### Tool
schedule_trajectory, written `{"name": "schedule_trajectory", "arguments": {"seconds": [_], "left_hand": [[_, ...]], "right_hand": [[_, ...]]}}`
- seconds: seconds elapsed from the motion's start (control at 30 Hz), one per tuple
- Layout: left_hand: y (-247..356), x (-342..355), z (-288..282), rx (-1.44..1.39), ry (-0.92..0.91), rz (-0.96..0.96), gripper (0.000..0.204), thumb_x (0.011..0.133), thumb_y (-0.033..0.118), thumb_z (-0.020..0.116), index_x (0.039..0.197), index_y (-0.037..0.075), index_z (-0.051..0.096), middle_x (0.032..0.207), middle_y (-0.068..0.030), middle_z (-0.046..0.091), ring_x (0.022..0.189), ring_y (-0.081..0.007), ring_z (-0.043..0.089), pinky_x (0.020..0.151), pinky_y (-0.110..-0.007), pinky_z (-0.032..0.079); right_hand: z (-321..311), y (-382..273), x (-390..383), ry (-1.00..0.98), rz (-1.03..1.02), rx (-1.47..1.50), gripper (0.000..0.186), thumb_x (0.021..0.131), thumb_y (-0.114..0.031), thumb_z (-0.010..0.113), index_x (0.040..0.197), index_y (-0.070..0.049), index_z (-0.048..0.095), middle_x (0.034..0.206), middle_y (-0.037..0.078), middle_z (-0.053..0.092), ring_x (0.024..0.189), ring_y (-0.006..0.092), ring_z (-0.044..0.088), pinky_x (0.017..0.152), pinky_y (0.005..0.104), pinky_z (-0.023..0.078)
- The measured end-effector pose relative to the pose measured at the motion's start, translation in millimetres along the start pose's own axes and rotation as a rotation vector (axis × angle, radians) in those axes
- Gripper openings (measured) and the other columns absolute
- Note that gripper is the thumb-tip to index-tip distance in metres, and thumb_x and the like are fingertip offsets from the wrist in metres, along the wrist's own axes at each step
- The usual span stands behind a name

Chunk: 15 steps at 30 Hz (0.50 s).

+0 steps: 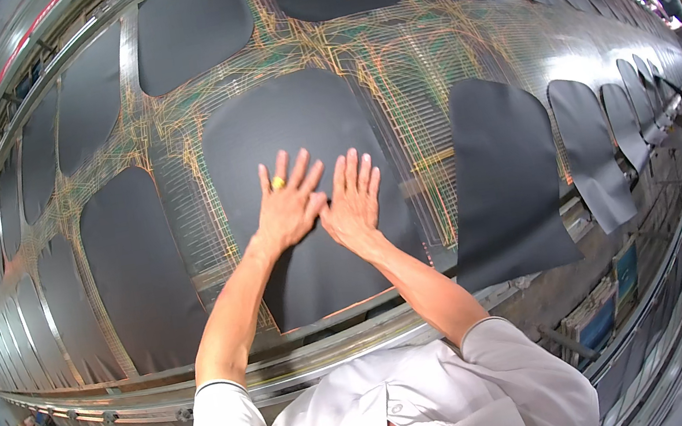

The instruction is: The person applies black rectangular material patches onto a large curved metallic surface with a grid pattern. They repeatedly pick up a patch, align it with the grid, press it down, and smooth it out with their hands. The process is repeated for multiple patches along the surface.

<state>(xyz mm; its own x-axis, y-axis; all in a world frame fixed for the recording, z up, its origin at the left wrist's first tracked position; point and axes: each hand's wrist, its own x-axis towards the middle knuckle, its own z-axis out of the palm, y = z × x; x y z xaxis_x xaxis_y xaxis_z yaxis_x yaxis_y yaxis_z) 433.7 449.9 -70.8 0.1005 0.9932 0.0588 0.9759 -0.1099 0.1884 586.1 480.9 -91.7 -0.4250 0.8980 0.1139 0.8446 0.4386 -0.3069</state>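
Dark-grey, round-topped, leather-like sheet lies flat under both hands, on a long grey table w/ multicoloured lines. L hand (yellow ring) & R hand: open, palms down, thumbs nr each other, gripping nothing. Prob. smoothing/positioning step; next move calls for even, flat pressure. Similar drooping sheet right of R hand overhangs table edge; another flat sheet left of L hand.
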Motion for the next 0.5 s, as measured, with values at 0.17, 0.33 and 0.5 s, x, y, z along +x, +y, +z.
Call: {"name": "schedule_trajectory", "arguments": {"seconds": [0.17,0.33,0.5], "left_hand": [[55.1,-70.7,-17.9,-0.077,-0.156,0.183,0.067,0.093,0.052,0.053,0.149,0.018,0.041,0.16,-0.0102,0.025,0.149,-0.0382,0.013,0.116,-0.064,0.011],[81.9,-143.4,-27.7,-0.122,-0.294,0.185,0.075,0.092,0.054,0.054,0.15,0.009,0.036,0.161,-0.0139,0.021,0.15,-0.0371,0.011,0.118,-0.061,0.008],[86.5,-201.6,-36.3,-0.221,-0.39,0.065,0.076,0.094,0.047,0.055,0.151,0.002,0.032,0.16,-0.0179,0.023,0.15,-0.0366,0.015,0.12,-0.054,0.009]], "right_hand": [[-38.5,31.0,-98.3,-0.065,0.029,0.054,0.086,0.092,-0.046,0.058,0.148,0.011,0.026,0.158,0.03,0.016,0.147,0.0475,0.01,0.118,0.0586,0.009],[-72.2,48.2,-157.8,-0.201,0.031,0.08,0.085,0.092,-0.044,0.058,0.147,0.012,0.026,0.157,0.033,0.015,0.147,0.0481,0.009,0.117,0.06,0.008],[-72.5,60.6,-114.7,-0.146,-0.184,0.187,0.073,0.094,-0.034,0.057,0.148,0.007,0.029,0.158,0.026,0.022,0.146,0.0479,0.016,0.116,0.0604,0.013]]}}
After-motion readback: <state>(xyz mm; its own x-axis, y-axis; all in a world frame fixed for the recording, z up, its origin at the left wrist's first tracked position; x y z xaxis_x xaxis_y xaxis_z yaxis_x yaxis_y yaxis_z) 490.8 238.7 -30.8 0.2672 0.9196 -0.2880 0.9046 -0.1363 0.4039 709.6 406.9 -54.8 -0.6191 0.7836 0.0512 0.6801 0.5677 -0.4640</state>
